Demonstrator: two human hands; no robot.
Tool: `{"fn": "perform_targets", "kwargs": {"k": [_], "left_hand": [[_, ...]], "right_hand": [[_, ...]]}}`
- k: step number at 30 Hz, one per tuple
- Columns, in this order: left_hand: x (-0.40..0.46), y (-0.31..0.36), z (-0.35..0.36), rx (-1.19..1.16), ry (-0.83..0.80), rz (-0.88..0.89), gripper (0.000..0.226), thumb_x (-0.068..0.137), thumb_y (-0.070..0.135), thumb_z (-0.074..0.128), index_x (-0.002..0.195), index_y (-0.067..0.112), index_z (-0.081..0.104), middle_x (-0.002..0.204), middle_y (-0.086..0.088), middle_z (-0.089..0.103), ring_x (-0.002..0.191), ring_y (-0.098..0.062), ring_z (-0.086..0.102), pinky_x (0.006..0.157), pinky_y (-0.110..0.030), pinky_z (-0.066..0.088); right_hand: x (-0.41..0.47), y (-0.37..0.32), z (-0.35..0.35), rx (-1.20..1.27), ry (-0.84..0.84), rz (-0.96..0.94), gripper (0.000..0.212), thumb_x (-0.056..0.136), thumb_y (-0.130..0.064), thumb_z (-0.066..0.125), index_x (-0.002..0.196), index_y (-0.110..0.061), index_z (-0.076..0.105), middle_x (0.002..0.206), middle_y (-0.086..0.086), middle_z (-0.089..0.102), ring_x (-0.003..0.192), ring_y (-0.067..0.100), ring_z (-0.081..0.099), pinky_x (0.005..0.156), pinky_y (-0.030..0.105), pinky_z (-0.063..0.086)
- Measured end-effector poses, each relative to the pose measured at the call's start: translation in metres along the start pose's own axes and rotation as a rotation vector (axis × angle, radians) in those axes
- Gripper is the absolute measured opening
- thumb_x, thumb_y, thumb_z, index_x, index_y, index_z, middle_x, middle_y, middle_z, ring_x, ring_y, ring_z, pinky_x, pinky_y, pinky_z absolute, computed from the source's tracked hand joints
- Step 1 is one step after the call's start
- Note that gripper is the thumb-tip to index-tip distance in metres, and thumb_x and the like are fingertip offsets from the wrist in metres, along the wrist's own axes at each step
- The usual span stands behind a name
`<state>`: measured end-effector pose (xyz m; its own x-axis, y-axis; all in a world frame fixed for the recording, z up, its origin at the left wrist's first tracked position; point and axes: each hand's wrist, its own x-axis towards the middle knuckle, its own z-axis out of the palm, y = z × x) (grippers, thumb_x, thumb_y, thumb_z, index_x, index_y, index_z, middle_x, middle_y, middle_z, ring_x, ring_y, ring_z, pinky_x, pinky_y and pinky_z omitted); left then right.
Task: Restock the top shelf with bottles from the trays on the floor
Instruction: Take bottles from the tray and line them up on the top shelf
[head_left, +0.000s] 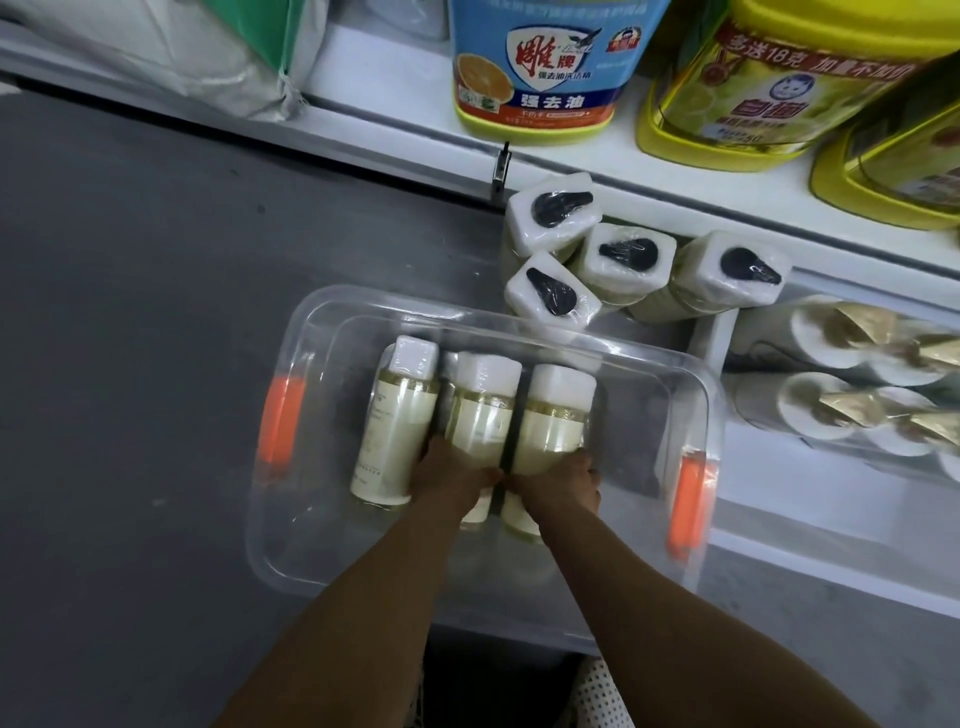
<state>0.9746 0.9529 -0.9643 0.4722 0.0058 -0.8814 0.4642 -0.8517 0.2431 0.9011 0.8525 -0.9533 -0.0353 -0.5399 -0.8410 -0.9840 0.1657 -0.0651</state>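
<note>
Three pale bottles are laid side by side in a clear tray (519, 322) with orange handles, set on the grey floor (130, 312) right by the shelf (597, 166). The middle bottle (480, 415) is gripped near its base by the left hand (451, 470), and the right bottle (553, 421) is gripped by the right hand (561, 480). The left bottle (392, 421) is left untouched. Four wrapped black-capped bottles (631, 265) are stood just beyond the tray.

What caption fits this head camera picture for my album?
Both hands, left hand and right hand, hold pale bottles in a clear tray.
</note>
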Motion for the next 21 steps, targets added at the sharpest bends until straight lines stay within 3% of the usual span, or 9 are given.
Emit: {"fn": "perform_targets", "kwargs": {"k": [6,8,10,12,14,17,21], "left_hand": [[-0.034,0.013,-0.013,-0.176,-0.023,-0.057,0.071,0.057,0.017,0.095,0.118,0.005,0.06,0.115,-0.009,0.07,0.098,-0.026,0.066,0.088,-0.04,0.056],[-0.05,0.017,-0.023,-0.203,-0.043,-0.071,0.071,0.059,0.019,0.095,0.12,0.007,0.06,0.117,-0.008,0.069,0.099,-0.026,0.065,0.086,-0.037,0.055],[-0.074,0.023,-0.039,-0.169,-0.06,-0.071,0.085,0.055,0.032,0.096,0.127,0.007,0.058,0.121,-0.007,0.068,0.106,-0.029,0.065,0.091,-0.04,0.055],[-0.098,0.027,-0.054,-0.18,-0.081,-0.063,0.103,0.039,0.048,0.094,0.127,0.008,0.056,0.121,-0.006,0.068,0.107,-0.029,0.065,0.093,-0.043,0.056],[-0.126,0.033,-0.072,-0.209,-0.1,-0.058,0.097,0.039,0.049,0.094,0.12,0.009,0.058,0.115,-0.004,0.068,0.103,-0.026,0.065,0.092,-0.042,0.056],[-0.177,0.039,-0.102,-0.286,-0.141,-0.061,0.067,0.06,0.03,0.095,0.114,0.011,0.061,0.109,-0.003,0.069,0.099,-0.024,0.066,0.084,-0.038,0.058],[-0.248,0.05,-0.135,-0.424,-0.238,-0.044,0.055,0.067,0.015,0.092,0.116,0.009,0.068,0.109,-0.01,0.075,0.098,-0.028,0.072,0.086,-0.046,0.06]], "right_hand": [[-0.014,0.005,-0.012,0.126,-0.069,-0.021,0.104,0.027,-0.042,0.09,0.123,-0.021,0.056,0.115,0.005,0.067,0.103,0.029,0.066,0.088,0.045,0.059],[-0.035,0.001,-0.026,0.135,-0.108,-0.028,0.085,0.039,-0.033,0.094,0.115,-0.021,0.058,0.109,0.004,0.068,0.101,0.028,0.066,0.089,0.044,0.058],[-0.065,-0.005,-0.049,0.166,-0.135,-0.035,0.053,0.055,-0.018,0.095,0.093,-0.024,0.058,0.097,0.003,0.07,0.093,0.026,0.068,0.087,0.044,0.059],[-0.089,-0.007,-0.069,0.186,-0.17,-0.059,0.045,0.061,-0.012,0.093,0.08,-0.025,0.055,0.086,0.001,0.07,0.084,0.023,0.069,0.084,0.044,0.06],[-0.114,-0.007,-0.087,0.224,-0.199,-0.082,0.046,0.059,-0.012,0.093,0.091,-0.023,0.061,0.089,0.002,0.071,0.086,0.022,0.069,0.08,0.042,0.061],[-0.164,-0.006,-0.122,0.319,-0.285,-0.088,0.063,0.065,-0.008,0.091,0.118,-0.011,0.057,0.108,0.004,0.067,0.092,0.021,0.065,0.063,0.028,0.055],[-0.235,-0.007,-0.173,0.404,-0.329,-0.139,0.07,0.068,0.0,0.087,0.128,-0.01,0.052,0.1,0.001,0.063,0.093,0.023,0.063,0.068,0.032,0.056]]}}
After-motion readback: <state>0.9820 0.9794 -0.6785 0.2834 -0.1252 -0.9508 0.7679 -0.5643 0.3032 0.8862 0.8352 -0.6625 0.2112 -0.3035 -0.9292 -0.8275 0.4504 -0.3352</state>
